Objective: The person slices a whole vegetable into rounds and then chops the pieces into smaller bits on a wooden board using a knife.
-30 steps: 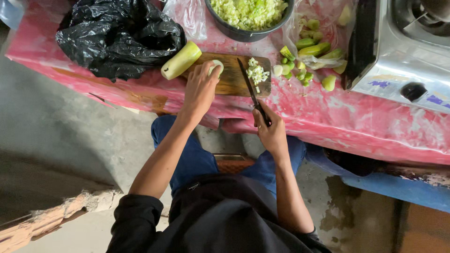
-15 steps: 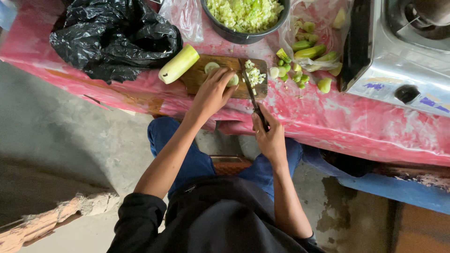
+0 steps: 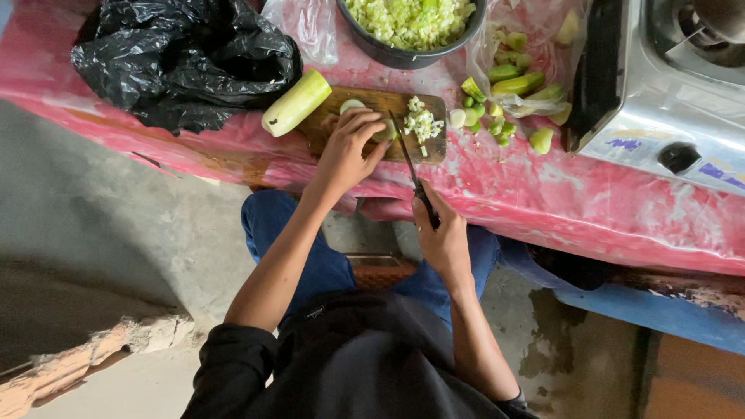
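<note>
Pinning a gourd piece on the board, the left hand sits just left of the knife, which the right hand clasps, blade pointing away along the piece's right edge.

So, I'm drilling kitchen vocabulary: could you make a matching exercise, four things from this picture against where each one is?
Things:
1. long pale green gourd
2. dark-handled knife
3. dark round bowl of chopped greens
4. crumpled black plastic bag

Places:
A. in the right hand
B. at the table's far left
C. leaning on the wooden cutting board's left edge
D. behind the board

Pairs: 1-C, 2-A, 3-D, 4-B
</note>
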